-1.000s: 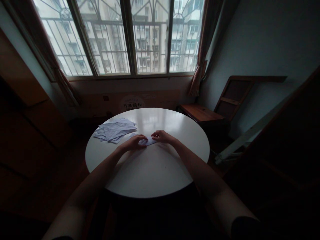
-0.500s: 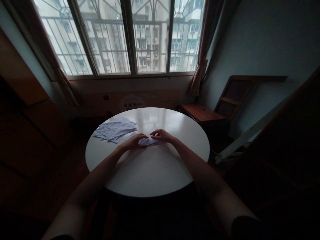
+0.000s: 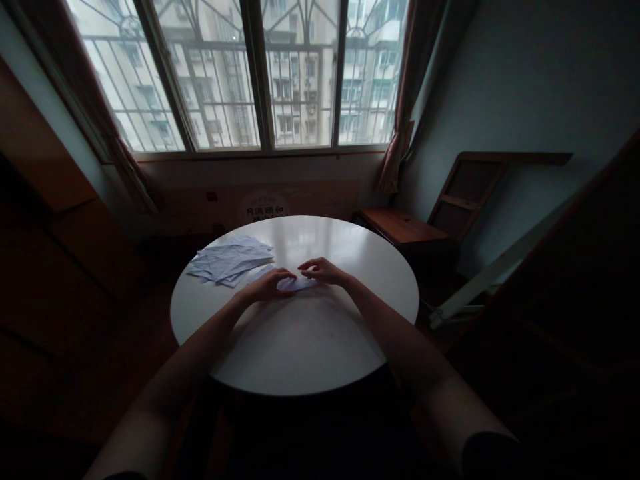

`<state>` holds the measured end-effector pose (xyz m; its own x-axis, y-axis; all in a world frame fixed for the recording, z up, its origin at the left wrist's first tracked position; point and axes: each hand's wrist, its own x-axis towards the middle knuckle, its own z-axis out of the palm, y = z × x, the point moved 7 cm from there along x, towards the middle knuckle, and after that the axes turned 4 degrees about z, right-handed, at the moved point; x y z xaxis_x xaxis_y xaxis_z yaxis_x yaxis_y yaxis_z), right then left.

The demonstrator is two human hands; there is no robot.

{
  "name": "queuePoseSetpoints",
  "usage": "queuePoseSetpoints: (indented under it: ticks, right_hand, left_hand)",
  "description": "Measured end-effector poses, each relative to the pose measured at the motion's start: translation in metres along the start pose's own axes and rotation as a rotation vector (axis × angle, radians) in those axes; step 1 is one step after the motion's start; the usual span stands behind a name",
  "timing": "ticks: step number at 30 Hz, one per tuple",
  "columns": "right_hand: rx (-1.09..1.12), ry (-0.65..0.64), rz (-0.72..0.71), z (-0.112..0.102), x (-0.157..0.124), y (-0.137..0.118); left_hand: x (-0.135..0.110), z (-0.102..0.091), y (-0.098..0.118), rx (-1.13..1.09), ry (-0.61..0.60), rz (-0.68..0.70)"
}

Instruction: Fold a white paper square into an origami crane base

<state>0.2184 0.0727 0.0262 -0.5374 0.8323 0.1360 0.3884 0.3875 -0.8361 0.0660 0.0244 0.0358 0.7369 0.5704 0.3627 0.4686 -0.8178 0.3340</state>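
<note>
A folded piece of white paper lies on the round white table, between my two hands. My left hand is closed round the paper's left end, thumb on the near side and fingers over the far side. Above the right end is my right hand, its fingers bent and slightly apart; whether the fingertips touch the paper is hard to see. Another pale paper edge shows just behind my left hand. To the left, a loose pile of folded papers is spread near the table's far left edge.
Behind the table stands a cardboard box with printed characters, below a barred window. A low wooden bench and a leaning wooden frame are at the right. Dark cabinets line the left.
The right fingers have shifted very slightly up and left over the paper. My left hand stays almost where it was, and the pile is unmoved.
</note>
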Motion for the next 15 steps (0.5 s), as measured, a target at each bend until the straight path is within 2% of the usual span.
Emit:
queuePoseSetpoints:
  ticks: [5, 10, 15]
  right_hand:
    - [-0.037, -0.040, -0.042, 0.004, -0.002, -0.004]
    - [-0.067, -0.099, -0.117, 0.008, -0.005, -0.008]
    - [-0.081, -0.040, -0.111, 0.005, -0.002, -0.002]
  left_hand:
    - [0.000, 0.003, -0.003, 0.002, 0.013, 0.014]
    - [0.000, 0.005, -0.011, 0.025, 0.027, -0.039]
    - [0.000, 0.005, -0.010, 0.026, 0.025, -0.055]
